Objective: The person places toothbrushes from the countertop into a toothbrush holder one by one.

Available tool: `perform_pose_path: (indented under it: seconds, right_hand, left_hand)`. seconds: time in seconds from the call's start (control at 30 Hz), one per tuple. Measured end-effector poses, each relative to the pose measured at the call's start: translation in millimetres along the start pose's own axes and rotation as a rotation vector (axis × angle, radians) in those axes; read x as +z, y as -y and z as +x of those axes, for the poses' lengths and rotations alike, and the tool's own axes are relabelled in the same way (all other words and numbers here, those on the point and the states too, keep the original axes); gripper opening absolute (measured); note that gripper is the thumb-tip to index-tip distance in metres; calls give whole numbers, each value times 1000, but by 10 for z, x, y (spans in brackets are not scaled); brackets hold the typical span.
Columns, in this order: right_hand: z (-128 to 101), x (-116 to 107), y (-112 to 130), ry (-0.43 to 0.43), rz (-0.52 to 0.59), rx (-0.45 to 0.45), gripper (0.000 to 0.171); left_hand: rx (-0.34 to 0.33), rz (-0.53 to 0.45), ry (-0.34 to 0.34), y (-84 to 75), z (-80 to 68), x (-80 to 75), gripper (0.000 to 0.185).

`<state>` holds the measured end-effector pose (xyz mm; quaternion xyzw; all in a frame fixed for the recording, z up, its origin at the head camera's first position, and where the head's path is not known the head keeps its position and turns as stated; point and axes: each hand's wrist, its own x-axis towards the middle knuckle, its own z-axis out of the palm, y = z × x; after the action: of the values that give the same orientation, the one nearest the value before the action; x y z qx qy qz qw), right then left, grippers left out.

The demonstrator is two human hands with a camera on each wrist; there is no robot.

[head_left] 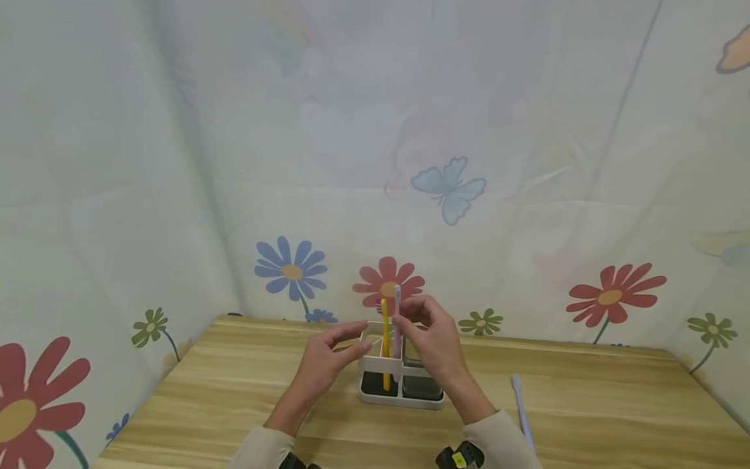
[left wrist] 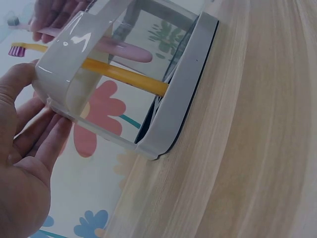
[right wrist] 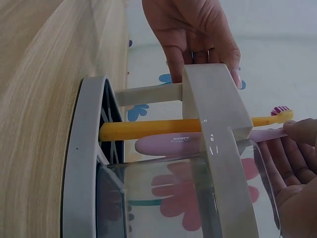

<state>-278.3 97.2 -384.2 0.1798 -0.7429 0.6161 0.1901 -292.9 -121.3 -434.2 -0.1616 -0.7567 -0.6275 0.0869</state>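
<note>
We put a pink toothbrush into the holder.

Our right hand (head_left: 430,339) pinches the pink toothbrush (head_left: 397,319) near its top, and its bottom end hangs inside the white holder (head_left: 401,381) on the wooden table (head_left: 586,404). Our left hand (head_left: 328,365) touches the holder's rim with straight fingers. A yellow toothbrush (head_left: 385,352) stands just beside the pink one. Another toothbrush (head_left: 521,407) lies on the table to the right.

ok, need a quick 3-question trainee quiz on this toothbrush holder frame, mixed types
1. True or false: the yellow toothbrush stands in the holder.
2. The right hand pinches which thing? A) pink toothbrush B) loose toothbrush on the table C) nothing
3. Fill in: the left hand touches the holder's ____ edge.

Key: 1 true; 2 A; 3 top
</note>
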Motion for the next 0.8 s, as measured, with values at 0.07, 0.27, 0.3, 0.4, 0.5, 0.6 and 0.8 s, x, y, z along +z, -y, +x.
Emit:
perform_pose_path:
  seconds: [0.07, 0.27, 0.3, 0.4, 0.5, 0.6, 0.8]
  right_hand:
    - [5, -3, -5, 15, -8, 0, 22]
    - [21, -12, -20, 53, -49, 0, 25]
    - [24, -13, -24, 58, -48, 0, 25]
    - [26, -17, -26, 75, -39, 7, 27]
    - [27, -22, -29, 90, -44, 11, 27]
    - [23, -31, -27, 105, -63, 17, 26]
    - [8, -43, -9, 127, -113, 39, 22]
  left_hand:
    - [1, 0, 0, -1, 0, -1, 40]
    - [11, -4, 5, -10, -1, 0, 41]
    - [11, -4, 5, -10, 0, 0, 41]
    - [6, -2, 5, -6, 4, 0, 42]
    - [4, -2, 5, -9, 3, -1, 42]
    - [3, -1, 5, -10, 1, -3, 41]
    - [1, -1, 7, -1, -4, -5, 42]
